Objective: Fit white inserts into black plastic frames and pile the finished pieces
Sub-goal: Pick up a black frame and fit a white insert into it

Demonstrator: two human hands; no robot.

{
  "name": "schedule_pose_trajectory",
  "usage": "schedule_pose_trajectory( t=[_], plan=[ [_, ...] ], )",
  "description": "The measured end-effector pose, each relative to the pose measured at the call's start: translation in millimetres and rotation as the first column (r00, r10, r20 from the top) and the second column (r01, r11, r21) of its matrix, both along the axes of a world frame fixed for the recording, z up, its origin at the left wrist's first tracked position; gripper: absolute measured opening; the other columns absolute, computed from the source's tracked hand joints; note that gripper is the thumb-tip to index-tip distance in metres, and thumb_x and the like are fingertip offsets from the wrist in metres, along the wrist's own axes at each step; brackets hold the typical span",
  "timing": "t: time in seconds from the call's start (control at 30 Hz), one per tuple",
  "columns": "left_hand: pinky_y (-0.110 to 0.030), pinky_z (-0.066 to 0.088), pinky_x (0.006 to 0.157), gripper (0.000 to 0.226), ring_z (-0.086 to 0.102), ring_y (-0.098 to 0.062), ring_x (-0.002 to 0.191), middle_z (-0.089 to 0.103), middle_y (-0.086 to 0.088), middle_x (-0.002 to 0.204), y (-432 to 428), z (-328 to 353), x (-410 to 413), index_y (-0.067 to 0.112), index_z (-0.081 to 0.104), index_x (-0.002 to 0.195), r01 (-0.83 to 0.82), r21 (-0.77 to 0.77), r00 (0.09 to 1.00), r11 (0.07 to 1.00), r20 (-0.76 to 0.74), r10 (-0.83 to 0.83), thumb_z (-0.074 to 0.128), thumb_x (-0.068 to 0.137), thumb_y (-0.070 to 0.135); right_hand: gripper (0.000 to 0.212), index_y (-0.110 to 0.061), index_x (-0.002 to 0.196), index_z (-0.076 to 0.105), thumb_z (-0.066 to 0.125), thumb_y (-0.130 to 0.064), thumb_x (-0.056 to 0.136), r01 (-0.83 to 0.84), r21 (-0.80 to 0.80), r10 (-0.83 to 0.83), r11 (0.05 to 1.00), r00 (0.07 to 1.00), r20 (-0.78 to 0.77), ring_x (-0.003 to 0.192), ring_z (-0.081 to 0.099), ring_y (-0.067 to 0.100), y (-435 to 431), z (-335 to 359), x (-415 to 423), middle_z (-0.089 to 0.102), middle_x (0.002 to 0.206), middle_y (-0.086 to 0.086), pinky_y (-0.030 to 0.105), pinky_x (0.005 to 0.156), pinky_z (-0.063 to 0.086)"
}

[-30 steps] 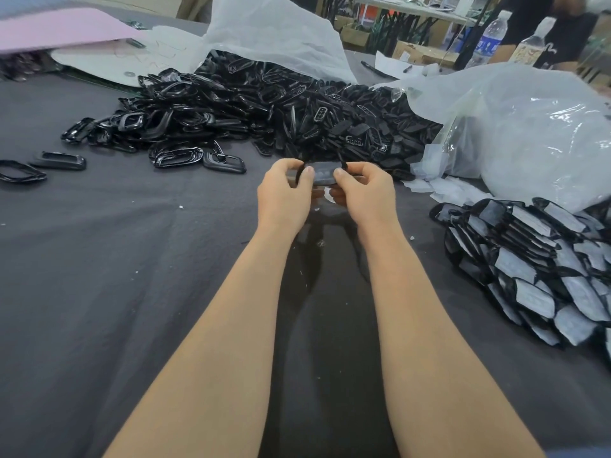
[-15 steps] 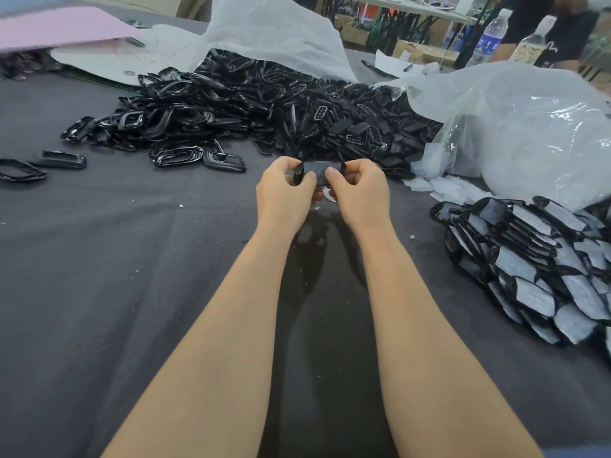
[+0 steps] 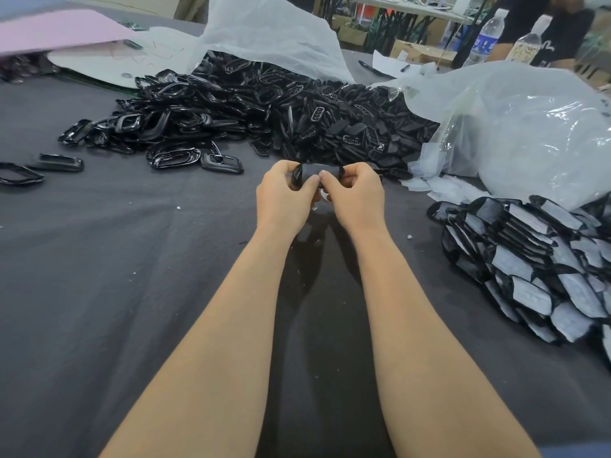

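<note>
Nearest, on the grey cloth [image 3: 99, 292], off to the right: a pile of finished pieces [image 3: 535, 269], white faces showing. Past it at centre, lifted just clear of the cloth, one black frame [image 3: 314, 169], pinched at either end by the curled fingers of left hand [image 3: 284, 196] and right hand [image 3: 357, 196], thumbs meeting on its near face. Beyond to the right, loose white inserts [image 3: 439, 190] beside a clear plastic bag [image 3: 529, 133]; farther back, a broad heap of empty frames [image 3: 264, 117], and last, two water bottles [image 3: 487, 38].
</note>
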State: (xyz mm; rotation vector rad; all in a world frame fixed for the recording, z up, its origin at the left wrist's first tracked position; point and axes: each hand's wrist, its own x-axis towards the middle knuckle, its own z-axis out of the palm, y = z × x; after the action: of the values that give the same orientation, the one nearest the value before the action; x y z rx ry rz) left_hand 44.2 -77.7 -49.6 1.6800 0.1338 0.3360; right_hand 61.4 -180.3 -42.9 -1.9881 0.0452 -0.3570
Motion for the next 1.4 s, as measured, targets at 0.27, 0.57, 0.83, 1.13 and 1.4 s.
schedule_pose_trajectory(
  t=[0.27, 0.57, 0.83, 1.13, 1.4],
  plan=[
    [-0.025, 0.058, 0.075, 0.014, 0.067, -0.002, 0.065, 0.068, 0.002, 0.082, 1.5, -2.8, 6.3, 0.019, 0.055, 0.104, -0.038, -0.101, 0.999, 0.994, -0.039, 0.035, 0.053, 0.096, 0.007, 0.012, -0.015, 0.097, 0.056, 0.063, -0.009, 0.088, -0.103, 0.06, 0.107, 0.993, 0.992, -0.066, 0.093, 0.067, 0.027, -1.5, 1.2, 2.5, 0.069, 0.097, 0.012, 0.047, 0.09, 0.052],
    [-0.029, 0.059, 0.079, 0.017, 0.067, 0.0, 0.066, 0.069, 0.004, 0.081, 0.5, -4.9, 9.1, 0.015, 0.058, 0.11, -0.035, -0.071, 0.998, 0.997, -0.055, 0.031, 0.049, 0.098, 0.007, 0.012, -0.015, 0.098, 0.057, 0.054, -0.004, 0.092, -0.087, -0.002, 0.087, 0.996, 0.994, -0.064, 0.093, 0.067, 0.027, -1.8, 3.1, 2.8, 0.07, 0.097, 0.012, 0.045, 0.09, 0.053],
    [-0.033, 0.058, 0.083, 0.026, 0.069, -0.007, 0.072, 0.068, 0.004, 0.08, 2.7, -2.7, 8.2, 0.009, 0.058, 0.123, -0.055, -0.112, 0.997, 0.992, -0.068, 0.047, 0.049, 0.098, 0.007, 0.009, -0.015, 0.097, 0.059, 0.054, -0.009, 0.093, -0.104, 0.029, 0.106, 0.994, 0.993, -0.061, 0.085, 0.069, 0.019, 1.5, 6.9, -2.3, 0.07, 0.089, 0.007, 0.042, 0.087, 0.056],
    [-0.029, 0.058, 0.078, 0.016, 0.069, -0.008, 0.075, 0.07, -0.006, 0.094, -21.8, 17.9, -2.0, 0.015, 0.055, 0.111, 0.034, -0.038, 0.999, 0.999, 0.041, -0.033, 0.057, 0.095, 0.011, 0.023, -0.022, 0.104, 0.051, 0.059, -0.006, 0.089, -0.025, 0.073, 0.024, 0.997, 1.0, 0.018, 0.088, 0.068, 0.026, -22.1, 28.2, -17.6, 0.069, 0.089, 0.009, 0.046, 0.09, 0.052],
    [-0.021, 0.053, 0.08, 0.016, 0.065, -0.021, 0.083, 0.064, -0.003, 0.09, -123.9, 43.7, -16.4, 0.021, 0.043, 0.099, 0.269, 0.003, 0.962, 0.963, 0.039, -0.269, 0.052, 0.096, 0.009, 0.025, -0.014, 0.117, 0.057, 0.059, -0.015, 0.092, 0.351, -0.059, -0.335, 0.935, 0.924, 0.183, 0.081, 0.06, 0.014, -110.2, 43.0, -60.4, 0.062, 0.079, -0.007, 0.016, 0.076, 0.042]
  ],
)
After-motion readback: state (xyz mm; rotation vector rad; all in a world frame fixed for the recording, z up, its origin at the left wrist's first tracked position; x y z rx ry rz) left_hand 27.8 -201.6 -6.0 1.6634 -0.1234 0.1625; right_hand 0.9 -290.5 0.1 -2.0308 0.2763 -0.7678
